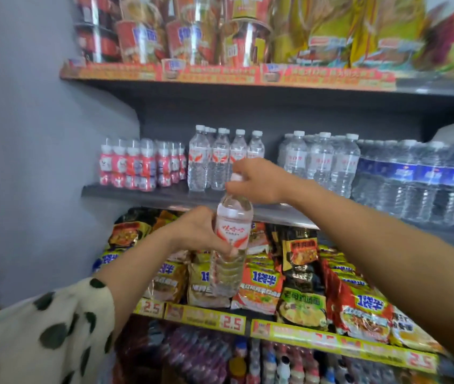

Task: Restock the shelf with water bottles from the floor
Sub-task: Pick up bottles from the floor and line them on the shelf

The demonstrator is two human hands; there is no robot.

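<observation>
A clear water bottle with a red and white label is held upright in front of the shelves, level with the gap between the water shelf and the noodle packets below it. The left hand grips it round the label, fingers curled behind and the thumb pressing the front near the label's lower edge. The right hand comes over the top and closes on the white cap, which shows only as a sliver under the fingers; the neck is partly covered too. The bottle's lower half is see-through, so the packets behind blur into it and its base is hard to trace.

Behind the hands, on the water shelf, stands a row of matching bottles with white caps; the right hand hides the nearest one's lower part. Just left of them sit small pink-labelled bottles, and to the right a group of larger clear bottles, then blue-labelled bottles cut off by the frame edge.

The top shelf carries red noodle cups and yellow bags, all smeared by motion blur, their print unreadable. Yellow price tags reading 2.5 line the noodle shelf's edge. Below, what seem to be small drink bottles are dim and cropped. A spotted sleeve covers the left arm.
</observation>
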